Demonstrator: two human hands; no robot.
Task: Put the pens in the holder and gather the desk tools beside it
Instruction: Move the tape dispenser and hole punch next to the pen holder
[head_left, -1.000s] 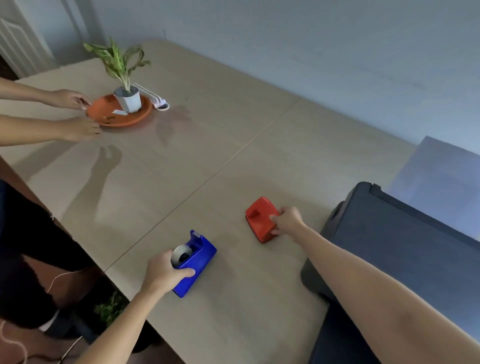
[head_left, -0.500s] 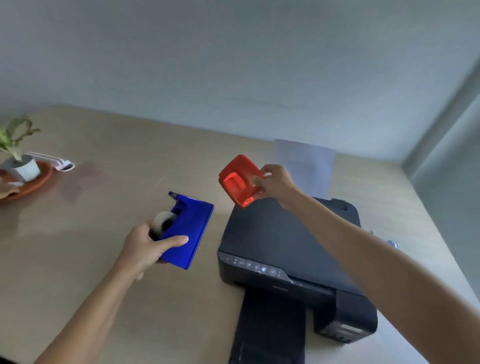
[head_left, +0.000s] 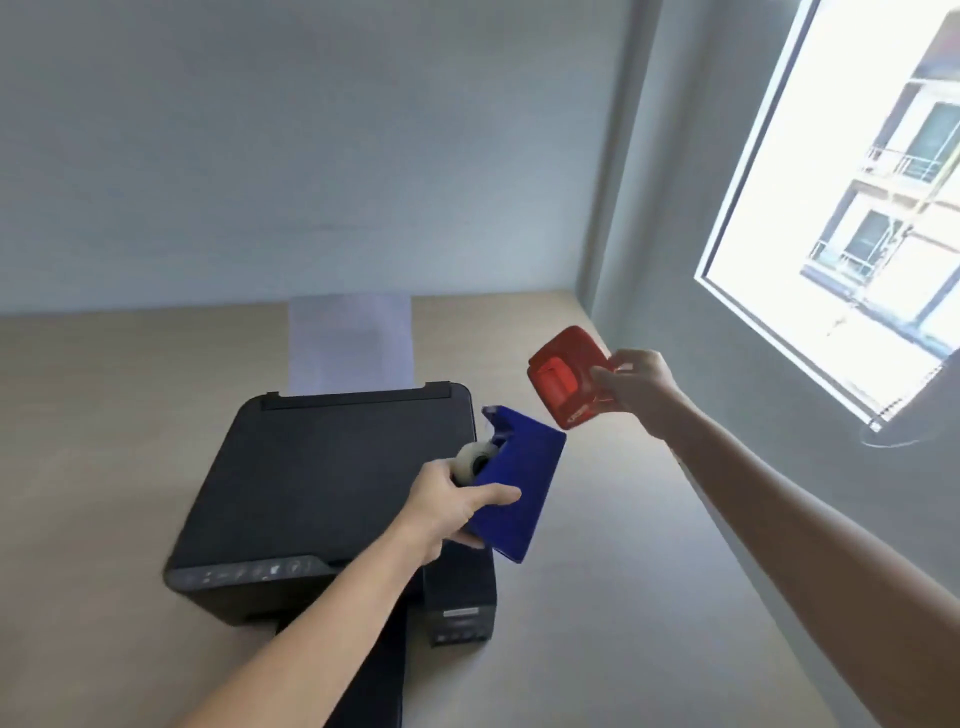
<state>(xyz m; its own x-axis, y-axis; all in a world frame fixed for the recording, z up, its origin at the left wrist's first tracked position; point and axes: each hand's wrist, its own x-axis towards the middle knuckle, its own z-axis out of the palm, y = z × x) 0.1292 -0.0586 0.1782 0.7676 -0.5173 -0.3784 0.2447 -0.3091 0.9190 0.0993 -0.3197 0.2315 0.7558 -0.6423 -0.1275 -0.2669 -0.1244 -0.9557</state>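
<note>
Left hand gripping blue tape dispenser, right hand — red punch (both aloft)

No readable text, printer panel icons and label too blurred

Just the one head-worn wide-angle view, looking forward and slightly down across the worktop toward the room's corner; printer sits close below; wall ahead, window off to the right; edges bend noticeably.

One blue tape dispenser, one red hole punch, one black printer, two hands.
</note>
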